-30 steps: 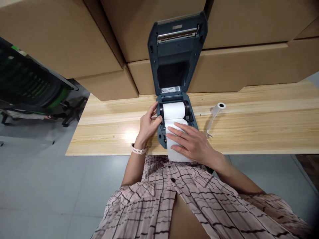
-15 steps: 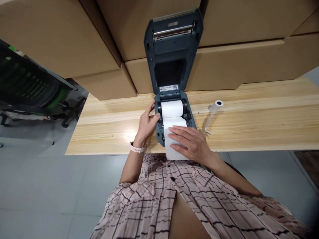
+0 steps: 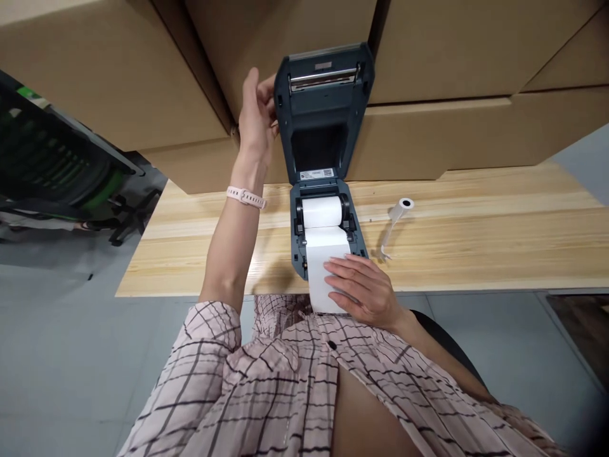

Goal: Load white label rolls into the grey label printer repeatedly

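Observation:
A dark grey-blue label printer [image 3: 295, 254] stands on the table with its lid [image 3: 320, 105] raised. My left hand [image 3: 255, 120] is up at the lid's left edge, fingers apart and partly hidden behind it; I cannot tell how firmly they touch. Inside the printer sits a white paper roll [image 3: 322, 212], its paper strip [image 3: 321, 279] drawn out over the front and past the table edge. My right hand [image 3: 364, 289] lies flat on that strip with its fingers stretched out, holding it down against the printer's front.
A small white roll [image 3: 406, 204] with a curled loose tail lies right of the printer on the wooden table [image 3: 476, 235]. Large cardboard boxes [image 3: 442, 136] stand close behind the raised lid. A dark chair [image 3: 61, 152] is at the left.
My left hand has left the printer body's left side and risen to the lid's edge. My right hand stays on the paper strip. The lid is still raised.

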A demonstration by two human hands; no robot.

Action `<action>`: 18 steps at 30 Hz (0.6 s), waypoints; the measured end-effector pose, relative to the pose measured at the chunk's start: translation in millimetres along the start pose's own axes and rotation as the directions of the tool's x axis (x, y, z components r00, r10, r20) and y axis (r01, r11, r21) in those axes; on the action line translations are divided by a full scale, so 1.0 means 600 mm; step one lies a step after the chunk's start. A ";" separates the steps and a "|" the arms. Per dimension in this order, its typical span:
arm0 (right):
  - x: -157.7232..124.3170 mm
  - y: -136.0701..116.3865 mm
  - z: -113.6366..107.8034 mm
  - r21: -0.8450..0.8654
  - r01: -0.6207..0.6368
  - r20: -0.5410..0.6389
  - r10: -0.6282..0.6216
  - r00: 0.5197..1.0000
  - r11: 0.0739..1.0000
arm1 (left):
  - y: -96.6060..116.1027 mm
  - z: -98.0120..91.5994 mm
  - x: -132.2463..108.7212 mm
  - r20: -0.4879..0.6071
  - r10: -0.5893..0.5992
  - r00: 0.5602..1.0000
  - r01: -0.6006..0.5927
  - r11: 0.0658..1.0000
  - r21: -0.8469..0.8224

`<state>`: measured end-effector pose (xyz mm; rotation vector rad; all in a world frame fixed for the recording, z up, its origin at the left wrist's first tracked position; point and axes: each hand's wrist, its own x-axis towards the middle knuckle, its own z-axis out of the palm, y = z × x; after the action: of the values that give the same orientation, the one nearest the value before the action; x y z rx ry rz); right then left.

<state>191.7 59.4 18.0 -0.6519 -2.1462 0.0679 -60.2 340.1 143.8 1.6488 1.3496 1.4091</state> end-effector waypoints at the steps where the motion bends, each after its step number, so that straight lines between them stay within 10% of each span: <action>1: -0.002 0.000 -0.002 -0.014 0.009 -0.017 -0.009 1.000 1.000 | 0.001 0.006 -0.014 0.019 -0.014 1.000 0.014 1.000 -0.016; 7: -0.041 0.002 -0.007 -0.093 -0.054 -0.096 0.045 0.994 0.994 | 0.021 0.021 -0.197 -0.149 0.344 0.927 -0.364 0.921 -0.136; 18: -0.094 -0.010 -0.002 -0.106 -0.355 -0.458 0.271 0.847 0.929 | -0.020 0.000 -0.388 0.120 0.357 0.927 -0.352 0.934 -0.054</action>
<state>217.6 27.2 -20.8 -1.0251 -1.6068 -0.0984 -48.1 127.3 49.3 1.9991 0.9845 1.4821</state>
